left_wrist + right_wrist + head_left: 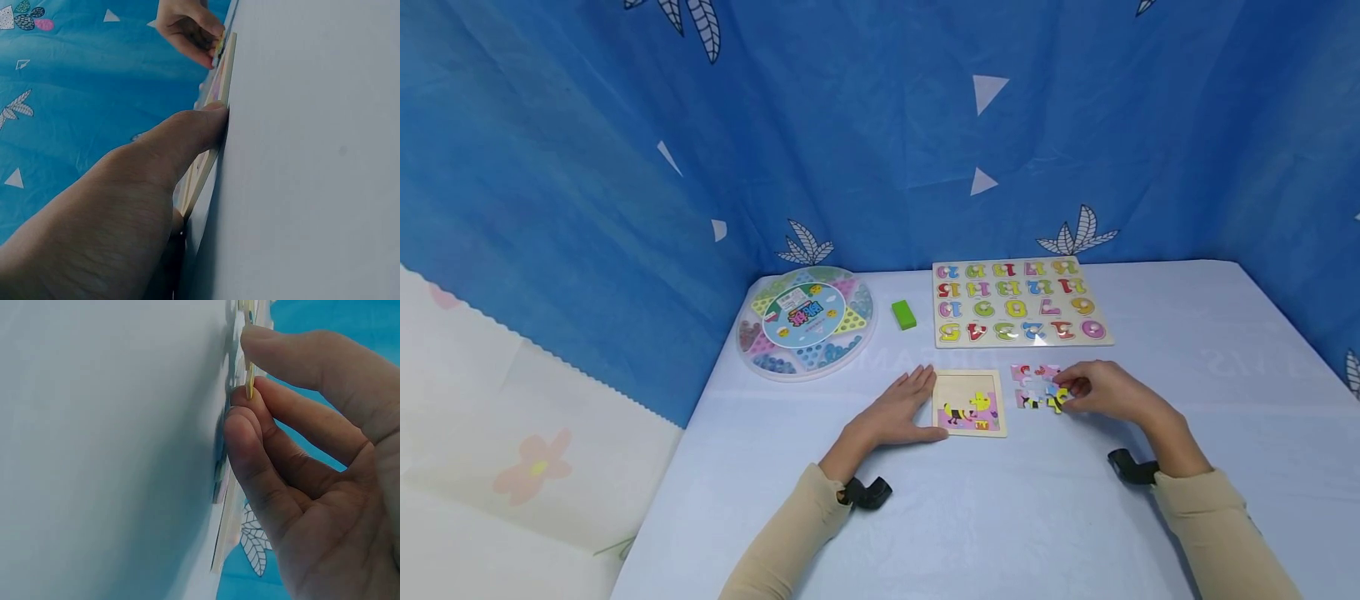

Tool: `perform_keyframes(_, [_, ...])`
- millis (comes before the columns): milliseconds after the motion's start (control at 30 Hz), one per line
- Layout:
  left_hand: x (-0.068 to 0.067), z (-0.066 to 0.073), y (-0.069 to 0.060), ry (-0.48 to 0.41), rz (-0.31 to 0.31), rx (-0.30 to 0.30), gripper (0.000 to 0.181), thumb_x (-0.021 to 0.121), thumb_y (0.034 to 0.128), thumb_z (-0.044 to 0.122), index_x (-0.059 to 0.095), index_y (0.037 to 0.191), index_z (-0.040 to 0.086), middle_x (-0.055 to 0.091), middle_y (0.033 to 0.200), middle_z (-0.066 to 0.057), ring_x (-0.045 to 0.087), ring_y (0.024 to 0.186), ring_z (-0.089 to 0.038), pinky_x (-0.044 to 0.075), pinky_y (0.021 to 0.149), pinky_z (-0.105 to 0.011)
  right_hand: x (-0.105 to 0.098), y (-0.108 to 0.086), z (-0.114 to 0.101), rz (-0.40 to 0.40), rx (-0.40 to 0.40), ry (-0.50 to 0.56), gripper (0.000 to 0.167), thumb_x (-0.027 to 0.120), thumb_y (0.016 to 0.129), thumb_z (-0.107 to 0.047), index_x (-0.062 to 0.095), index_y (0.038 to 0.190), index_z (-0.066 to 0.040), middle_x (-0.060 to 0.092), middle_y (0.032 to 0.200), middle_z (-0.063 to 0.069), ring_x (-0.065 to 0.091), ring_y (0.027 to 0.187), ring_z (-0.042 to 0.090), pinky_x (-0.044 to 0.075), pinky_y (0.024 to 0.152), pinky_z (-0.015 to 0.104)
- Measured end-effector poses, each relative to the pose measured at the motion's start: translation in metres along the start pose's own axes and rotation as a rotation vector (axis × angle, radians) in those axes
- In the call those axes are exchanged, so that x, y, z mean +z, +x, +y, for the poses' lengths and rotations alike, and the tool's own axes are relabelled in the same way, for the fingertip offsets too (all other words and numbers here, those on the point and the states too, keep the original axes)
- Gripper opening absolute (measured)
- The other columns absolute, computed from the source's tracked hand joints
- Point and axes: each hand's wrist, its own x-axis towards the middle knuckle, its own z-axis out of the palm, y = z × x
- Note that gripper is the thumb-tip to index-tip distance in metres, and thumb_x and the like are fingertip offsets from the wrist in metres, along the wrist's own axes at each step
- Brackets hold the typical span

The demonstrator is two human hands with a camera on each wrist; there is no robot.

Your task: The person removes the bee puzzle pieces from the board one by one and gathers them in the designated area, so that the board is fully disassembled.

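A shallow wooden puzzle tray (967,382) lies on the table with several joined pieces along its lower part, showing a yellow and black picture on pink. My left hand (902,408) rests against the tray's left side, fingers straight and thumb along the near edge; in the left wrist view the thumb (209,122) touches that edge. To the right of the tray, my right hand (1105,390) pinches a yellow and black jigsaw piece (1057,398), seen edge-on in the right wrist view. Beside it lie several loose jigsaw pieces (1028,375), partly overlapped by the held one.
Behind the tray lies a wooden number board (1015,310) with colourful numerals. At the back left sits a round Chinese checkers set (805,325) in clear packaging. Between them is a green block (904,315). A blue curtain (880,133) hangs behind the table.
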Motion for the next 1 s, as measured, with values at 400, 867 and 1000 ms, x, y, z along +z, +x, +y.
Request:
perform_keyframes(400, [0.0021, -0.0015, -0.0007, -0.004, 0.005, 0.005, 0.101, 0.054, 0.0866, 0.066, 0.010, 0.157, 0.009, 0.005, 0.166, -0.002, 0.002, 0.154, -0.015, 0.009, 0.126, -0.036, 0.0007, 0.0011, 0.0042, -0.006, 0.006, 0.004, 0.046, 0.084, 0.073, -0.012, 0.068, 0.114, 0.002, 0.067, 0.093, 0.007, 0.055, 0.081, 0.017, 0.052, 0.070, 0.023])
perform_keyframes(867, [0.0020, -0.0018, 0.0016, 0.010, 0.010, 0.007, 0.101, 0.054, 0.0869, 0.067, 0.010, 0.157, 0.009, 0.005, 0.166, -0.003, 0.001, 0.153, -0.015, 0.008, 0.126, -0.035, -0.0012, 0.0045, 0.0012, -0.005, 0.018, -0.021, 0.048, 0.084, 0.072, -0.009, 0.068, 0.116, 0.002, 0.066, 0.096, 0.010, 0.055, 0.082, 0.019, 0.056, 0.074, 0.030])
perform_keyframes(1000, [0.0026, -0.0022, 0.0022, 0.016, 0.008, 0.002, 0.102, 0.054, 0.0866, 0.067, 0.010, 0.157, 0.009, 0.005, 0.166, -0.003, 0.001, 0.153, -0.015, 0.008, 0.126, -0.035, -0.0009, 0.0052, 0.0011, -0.003, 0.024, -0.018, 0.048, 0.084, 0.072, -0.010, 0.068, 0.115, 0.002, 0.066, 0.095, 0.008, 0.055, 0.083, 0.018, 0.055, 0.074, 0.029])
